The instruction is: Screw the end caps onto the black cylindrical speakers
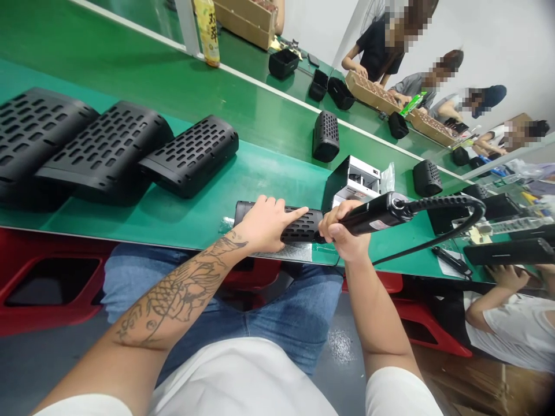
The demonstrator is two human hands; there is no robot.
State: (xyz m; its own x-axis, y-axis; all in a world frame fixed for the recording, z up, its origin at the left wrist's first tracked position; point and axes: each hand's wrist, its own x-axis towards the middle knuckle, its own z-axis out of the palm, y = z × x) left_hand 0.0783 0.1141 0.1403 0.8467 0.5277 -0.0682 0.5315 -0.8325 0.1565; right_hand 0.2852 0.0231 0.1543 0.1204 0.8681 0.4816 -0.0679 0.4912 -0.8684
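A black perforated housing (303, 224) lies on the green table in front of me, one end pointing left. My left hand (269, 222) rests over its middle, index finger stretched along the top and thumb on the near side, holding it. Wrapped round a black electric screwdriver (373, 214) is my right hand (347, 231). The screwdriver lies nearly level, its tip toward the housing's right end; its bit is hidden by my fingers. From its back end a cable (466, 208) loops round to the right.
Several similar black housings (106, 150) stand to the left. A white and black boxy machine (353, 179) sits just behind my right hand. Beyond are a conveyor (269, 124) with more housings, a yellow bottle (208, 32) and co-workers. At right, a co-worker's hand (507, 277) works near a second screwdriver (451, 261).
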